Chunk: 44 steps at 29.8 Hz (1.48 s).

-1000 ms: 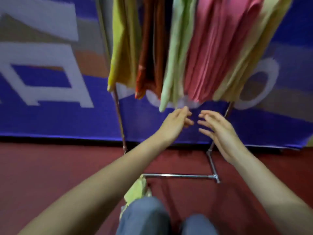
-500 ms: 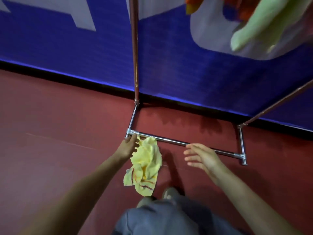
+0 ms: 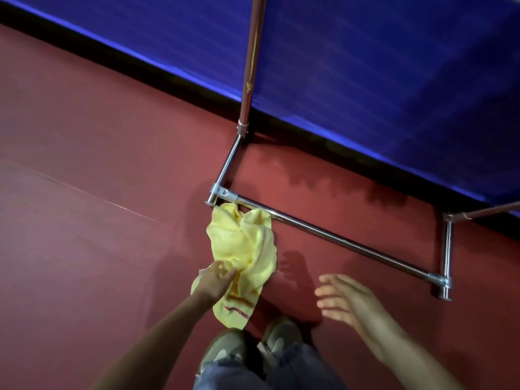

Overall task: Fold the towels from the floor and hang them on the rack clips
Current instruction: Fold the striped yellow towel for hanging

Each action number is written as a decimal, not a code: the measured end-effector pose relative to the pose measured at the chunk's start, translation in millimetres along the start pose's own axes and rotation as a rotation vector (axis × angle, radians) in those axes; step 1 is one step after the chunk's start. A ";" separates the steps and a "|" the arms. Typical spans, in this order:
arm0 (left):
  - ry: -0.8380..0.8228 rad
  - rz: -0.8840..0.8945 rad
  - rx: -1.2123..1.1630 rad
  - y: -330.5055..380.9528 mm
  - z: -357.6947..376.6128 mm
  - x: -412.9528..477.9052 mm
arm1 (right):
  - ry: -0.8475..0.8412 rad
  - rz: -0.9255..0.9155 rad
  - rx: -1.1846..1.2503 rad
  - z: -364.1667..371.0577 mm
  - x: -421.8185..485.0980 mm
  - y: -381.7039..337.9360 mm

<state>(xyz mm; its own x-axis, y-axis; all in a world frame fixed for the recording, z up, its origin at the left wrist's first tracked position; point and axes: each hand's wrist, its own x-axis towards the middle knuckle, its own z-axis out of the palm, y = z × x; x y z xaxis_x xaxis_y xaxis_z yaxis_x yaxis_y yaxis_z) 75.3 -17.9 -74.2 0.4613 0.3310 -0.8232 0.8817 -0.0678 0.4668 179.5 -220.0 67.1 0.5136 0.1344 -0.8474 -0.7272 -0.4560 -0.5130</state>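
Note:
A crumpled yellow towel (image 3: 247, 249) with a red stripe near its lower end lies on the red floor, its top edge against the rack's chrome base bar (image 3: 337, 239). My left hand (image 3: 215, 281) is on the towel's left side, fingers curled into the cloth. My right hand (image 3: 344, 301) hovers to the right of the towel, fingers spread, holding nothing. The rack's upright pole (image 3: 250, 63) rises out of the top of the frame; clips and hung towels are out of view.
A blue banner wall (image 3: 365, 66) runs diagonally behind the rack. My shoes (image 3: 253, 344) stand just below the towel. The rack's right foot (image 3: 446, 257) sits on the floor at the right. Red floor (image 3: 84, 192) stretches to the left.
The view dropped from the hung towels to the floor. My left hand moved from the base bar's corner down onto the towel's lower part and took hold of it. My right hand followed downward.

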 end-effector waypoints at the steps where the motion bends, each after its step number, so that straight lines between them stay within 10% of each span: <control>1: 0.018 0.003 -0.009 -1.9 4.3 -1.1 | -0.012 0.000 0.011 1.4 -2.6 4.8; 9: 0.111 -0.027 0.372 -6.7 24.9 19.5 | -0.071 0.076 0.087 13.7 11.1 16.5; 16: -0.207 0.203 -0.241 34.5 9.6 -27.4 | -0.107 -0.044 -0.039 20.7 2.7 5.6; 23: -0.381 0.227 -0.638 114.7 -38.5 -111.0 | -0.257 -0.366 -0.034 48.7 -42.8 -33.9; 44: -0.450 0.550 -0.720 199.1 -125.0 -396.6 | -0.215 -1.288 -0.116 38.9 -326.2 -106.6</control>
<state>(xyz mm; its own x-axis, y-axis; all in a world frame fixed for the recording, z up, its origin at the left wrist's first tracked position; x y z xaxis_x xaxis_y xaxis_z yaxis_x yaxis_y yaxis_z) 55.6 -45.1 385.6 0.9110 0.0290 -0.4114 0.3352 0.5289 0.7797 71.8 -181.0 393.0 0.7159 0.6599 0.2281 0.2759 0.0327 -0.9606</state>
